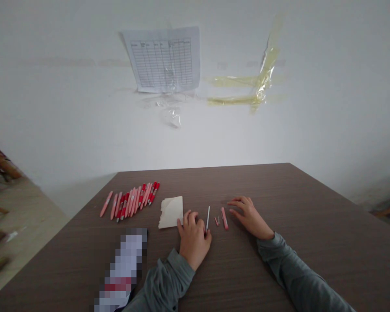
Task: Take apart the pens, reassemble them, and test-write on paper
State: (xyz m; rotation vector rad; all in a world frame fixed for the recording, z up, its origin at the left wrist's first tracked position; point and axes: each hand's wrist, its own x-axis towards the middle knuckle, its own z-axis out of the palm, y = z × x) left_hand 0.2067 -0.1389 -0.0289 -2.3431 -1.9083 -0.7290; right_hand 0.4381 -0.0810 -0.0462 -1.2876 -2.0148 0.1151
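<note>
The left hand rested half curled on the table, a thin white rod at its one o'clock; whether it gripped the rod was hard to tell. The right hand, loosely spread and empty, had a pink tube at nine o'clock. Paper lay at the left hand's eleven o'clock, pens at ten.

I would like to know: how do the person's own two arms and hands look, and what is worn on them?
The left hand and right hand are bare, with no glove, ring or watch visible. The left sleeve and right sleeve are long, dark greyish-green and wrinkled, reaching about to the wrists. I see no clear print on them.
</note>
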